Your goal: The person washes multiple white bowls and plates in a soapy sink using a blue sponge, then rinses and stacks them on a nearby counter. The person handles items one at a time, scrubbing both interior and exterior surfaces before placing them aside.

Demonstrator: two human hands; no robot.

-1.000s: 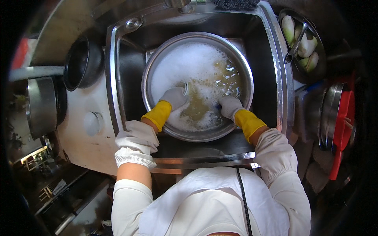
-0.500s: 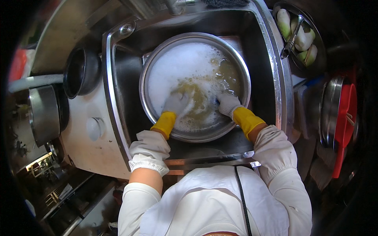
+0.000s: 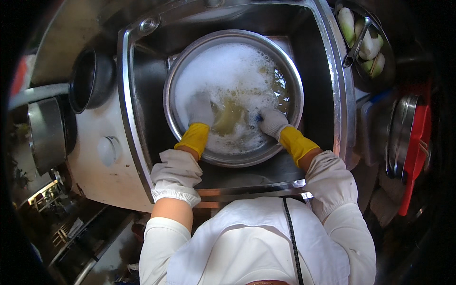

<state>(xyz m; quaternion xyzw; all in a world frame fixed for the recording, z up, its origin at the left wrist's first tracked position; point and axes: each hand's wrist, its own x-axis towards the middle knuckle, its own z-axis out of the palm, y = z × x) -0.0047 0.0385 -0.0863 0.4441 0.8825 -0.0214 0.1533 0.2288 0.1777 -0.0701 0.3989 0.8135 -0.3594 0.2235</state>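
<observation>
A wide round metal basin (image 3: 298,111) stands in a dark steel sink (image 3: 316,61). White suds (image 3: 209,66) cover much of its cloudy, yellowish water (image 3: 229,118). My left hand (image 3: 201,108), in a white glove with a yellow cuff, reaches into the suds at the basin's left side; its fingers are hidden by foam. Gloved the same way, my right hand (image 3: 274,122) is at the right side of the water with its fingers curled. A small dark-blue bit (image 3: 259,117) shows at those fingertips; what it belongs to is under the water.
Left of the sink are a black pot (image 3: 90,80), a larger metal pot (image 3: 47,133) and a small white round object (image 3: 109,151). At the far right, a bowl holds white-green vegetables (image 3: 365,45) and a peeler-like metal tool (image 3: 357,42). Below stand metal bowls (image 3: 403,133) and a red strainer (image 3: 414,156).
My left hand has shifted left and away from the middle, deeper into the foam. My right hand stays near the same spot. More yellowish water shows between them, and the view has shifted slightly.
</observation>
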